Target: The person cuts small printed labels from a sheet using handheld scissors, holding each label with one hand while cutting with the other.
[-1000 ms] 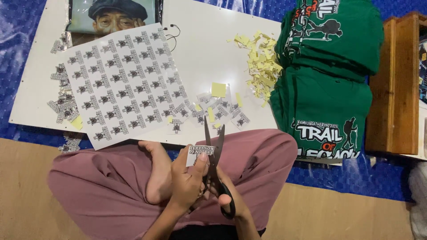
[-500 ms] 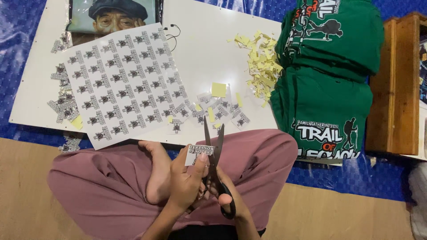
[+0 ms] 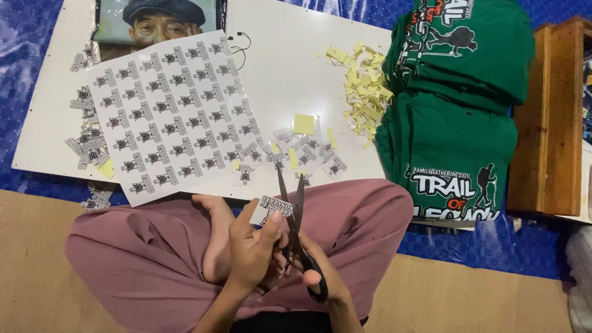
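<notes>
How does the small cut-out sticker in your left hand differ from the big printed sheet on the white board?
The small cut-out sticker carries one design and is held up against the open black scissors; the large uncut sticker sheet carries rows of designs and lies flat. Both are white with black print.

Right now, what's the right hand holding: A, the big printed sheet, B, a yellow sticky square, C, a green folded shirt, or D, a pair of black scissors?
D: the right hand grips the handles of the black scissors, blades open and pointing away from the person, while the left hand pinches a small printed label beside the blades.
</notes>
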